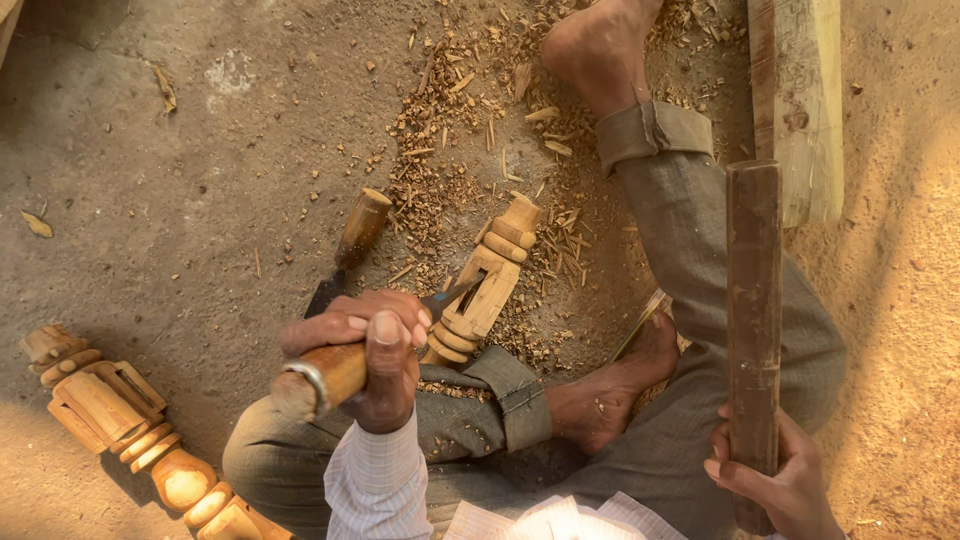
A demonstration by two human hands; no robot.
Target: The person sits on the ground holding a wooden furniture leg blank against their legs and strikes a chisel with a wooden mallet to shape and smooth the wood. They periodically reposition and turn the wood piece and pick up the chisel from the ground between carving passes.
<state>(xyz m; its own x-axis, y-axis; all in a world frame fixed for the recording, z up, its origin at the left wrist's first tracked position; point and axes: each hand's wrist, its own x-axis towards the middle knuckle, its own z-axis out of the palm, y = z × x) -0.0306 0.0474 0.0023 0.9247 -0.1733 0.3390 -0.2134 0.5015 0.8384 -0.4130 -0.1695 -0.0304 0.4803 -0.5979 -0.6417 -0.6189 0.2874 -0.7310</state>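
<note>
A checked sleeve (378,485) is closest to the camera, low in the middle of the view. It leads up to the left hand (375,350). The fingers (352,322) of that hand are wrapped tight around the wooden handle of a chisel (335,372). The chisel's dark blade points at a carved wooden piece (487,283). That piece lies on the ground among wood chips (450,130), with its near end against the person's bent knee. The right hand (785,480) has its fingers closed around a long dark wooden stick (753,320), which stands straight up. The person sits on the dirt floor (150,200) with bare feet. A second chisel (350,245) lies on the floor just past the left hand. Another carved post (120,420) lies off to the left. A pale wooden plank (805,100) lies at the top right.
</note>
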